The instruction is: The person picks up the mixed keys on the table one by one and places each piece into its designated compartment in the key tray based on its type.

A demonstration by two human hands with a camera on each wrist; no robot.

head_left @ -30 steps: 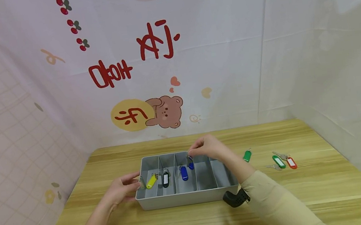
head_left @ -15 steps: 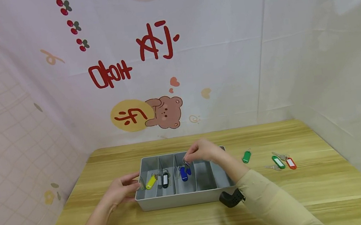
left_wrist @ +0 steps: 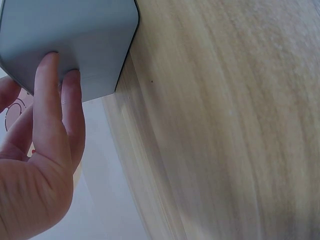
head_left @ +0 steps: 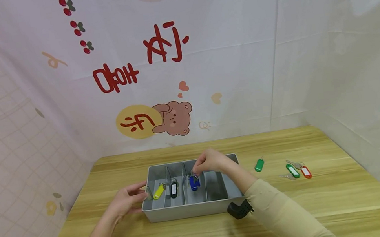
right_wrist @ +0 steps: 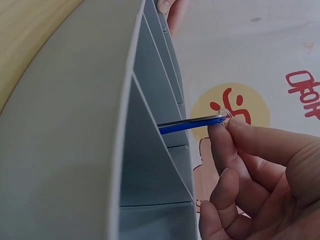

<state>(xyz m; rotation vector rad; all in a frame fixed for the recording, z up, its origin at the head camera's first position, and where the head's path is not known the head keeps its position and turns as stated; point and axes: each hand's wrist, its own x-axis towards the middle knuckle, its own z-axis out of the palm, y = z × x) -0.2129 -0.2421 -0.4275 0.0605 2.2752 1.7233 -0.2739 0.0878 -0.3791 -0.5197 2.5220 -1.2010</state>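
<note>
A grey divided tray [head_left: 195, 210] lies lengthwise in front of me. My right hand [head_left: 211, 161] pinches the metal ring of a blue key tag [right_wrist: 192, 124] between thumb and forefinger. The tag and its key hang into the third compartment from the left, over another blue key tag [head_left: 193, 184], partly hidden. In the first compartment is a yellow key tag [head_left: 158, 192], in the second a black key tag [head_left: 173, 189]. My left hand [head_left: 129, 200] rests against the tray's left end; in the left wrist view its nearly straight fingers [left_wrist: 48, 90] touch the outer wall.
On the wooden table [head_left: 294, 216], right of the tray, lie a green key tag [head_left: 259, 165], a second green key tag [head_left: 293, 170] and a red key tag [head_left: 305, 172], with loose-looking keys [head_left: 287, 176] beside them. A printed cloth [head_left: 234, 69] hangs behind.
My right hand has moved left and down with the blue key tag, bringing it from the third compartment's right side over the other blue tag. The left hand has stayed put.
</note>
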